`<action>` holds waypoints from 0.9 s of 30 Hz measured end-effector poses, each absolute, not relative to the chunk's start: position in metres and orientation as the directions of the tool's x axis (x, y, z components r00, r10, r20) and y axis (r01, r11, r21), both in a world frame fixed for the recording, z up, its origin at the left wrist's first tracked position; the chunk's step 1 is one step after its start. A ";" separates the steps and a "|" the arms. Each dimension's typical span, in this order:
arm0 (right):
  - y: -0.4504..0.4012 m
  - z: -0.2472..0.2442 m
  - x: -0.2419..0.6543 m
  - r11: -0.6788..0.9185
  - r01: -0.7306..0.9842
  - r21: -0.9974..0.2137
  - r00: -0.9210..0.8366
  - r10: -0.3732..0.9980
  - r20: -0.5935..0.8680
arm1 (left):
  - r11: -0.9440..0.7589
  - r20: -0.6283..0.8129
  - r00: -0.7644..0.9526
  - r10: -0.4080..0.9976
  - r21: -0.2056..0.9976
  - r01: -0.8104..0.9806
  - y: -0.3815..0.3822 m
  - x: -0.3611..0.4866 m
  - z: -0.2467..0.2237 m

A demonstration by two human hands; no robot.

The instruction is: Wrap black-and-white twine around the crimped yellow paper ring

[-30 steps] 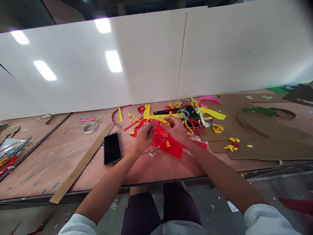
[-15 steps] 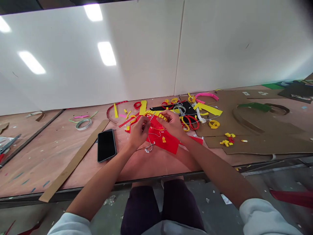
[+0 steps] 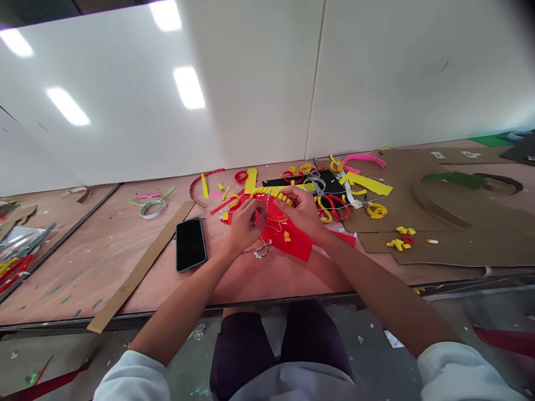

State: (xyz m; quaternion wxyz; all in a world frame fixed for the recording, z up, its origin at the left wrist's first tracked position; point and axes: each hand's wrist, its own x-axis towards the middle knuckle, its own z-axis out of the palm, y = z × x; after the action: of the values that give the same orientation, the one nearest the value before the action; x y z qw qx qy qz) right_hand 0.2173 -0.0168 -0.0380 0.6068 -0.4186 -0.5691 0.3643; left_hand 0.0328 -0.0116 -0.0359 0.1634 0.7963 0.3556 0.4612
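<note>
Hands close together above the plywood surface (image 3: 104, 278): left hand (image 3: 246, 227) pinching the twisted white cord (image 3: 271, 228), right hand (image 3: 298, 213) gripping the yellow pleated strip (image 3: 271, 194) between fingers and thumb. Strip lies along the top edge of a red sheet (image 3: 295, 245), cord looping down across it. Big cardboard cutout (image 3: 460, 250) off to my right, phone (image 3: 191, 245) left, red-handled scissors (image 3: 332, 207) just past my right hand, small yellow piece (image 3: 287, 236) on the sheet.

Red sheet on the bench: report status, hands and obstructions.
Left hand pinching twisted cord. Right hand on pleated yellow strip, above red sheet. Phone off left, not blocking.
</note>
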 end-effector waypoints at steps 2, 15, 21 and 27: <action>-0.018 -0.037 0.217 0.384 0.039 -0.923 0.092 0.918 0.386 | -0.656 0.583 0.302 0.754 0.653 0.377 -0.012 0.032 -0.036; -0.018 -0.040 0.218 0.392 0.042 -0.919 0.107 0.913 0.394 | -0.318 0.294 0.266 0.918 0.947 0.052 -0.011 0.032 -0.025; -0.019 -0.041 0.218 0.401 0.055 -0.914 0.081 0.911 0.405 | -0.160 0.160 0.316 0.935 0.987 -0.027 -0.015 0.035 -0.019; -0.020 -0.041 0.218 0.400 0.064 -0.914 0.074 0.912 0.404 | -0.162 0.164 0.299 0.940 0.986 -0.034 -0.016 0.035 -0.019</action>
State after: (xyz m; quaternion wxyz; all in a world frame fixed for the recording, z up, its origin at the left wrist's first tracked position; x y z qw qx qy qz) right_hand 0.2182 -0.0201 -0.0412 0.6012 -0.4190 -0.5820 0.3525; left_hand 0.0351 -0.0157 -0.0186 0.5293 0.6077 0.3729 0.4599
